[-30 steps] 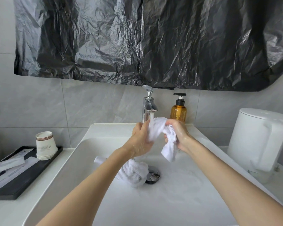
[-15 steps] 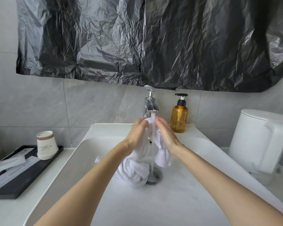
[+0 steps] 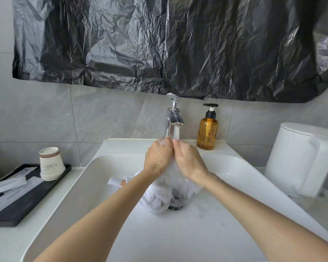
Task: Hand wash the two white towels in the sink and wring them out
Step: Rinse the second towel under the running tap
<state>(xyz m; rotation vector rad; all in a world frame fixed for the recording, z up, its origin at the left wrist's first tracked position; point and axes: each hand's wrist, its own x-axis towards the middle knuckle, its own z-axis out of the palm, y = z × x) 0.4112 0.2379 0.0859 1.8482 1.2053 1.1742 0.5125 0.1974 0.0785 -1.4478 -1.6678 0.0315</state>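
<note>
Both hands have slid up under the tap [image 3: 173, 118] at 12 o'clock, and now the left hand [image 3: 158, 157] and the right hand [image 3: 187, 161] squeeze the wet towel [image 3: 173, 177] tight between them in the water. The other towel [image 3: 155, 200] lies in the sink [image 3: 95, 165] at 6 o'clock from the hands, by the drain. A wet towel is soft, heavy and slippy, so I think it is best to grab a fat bunch in its middle

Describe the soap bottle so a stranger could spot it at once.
Find the white sink under the black plastic sheet. On its back rim, just right of the tap, stands the soap bottle. It is the only amber thing there, with a black pump on top.
</note>
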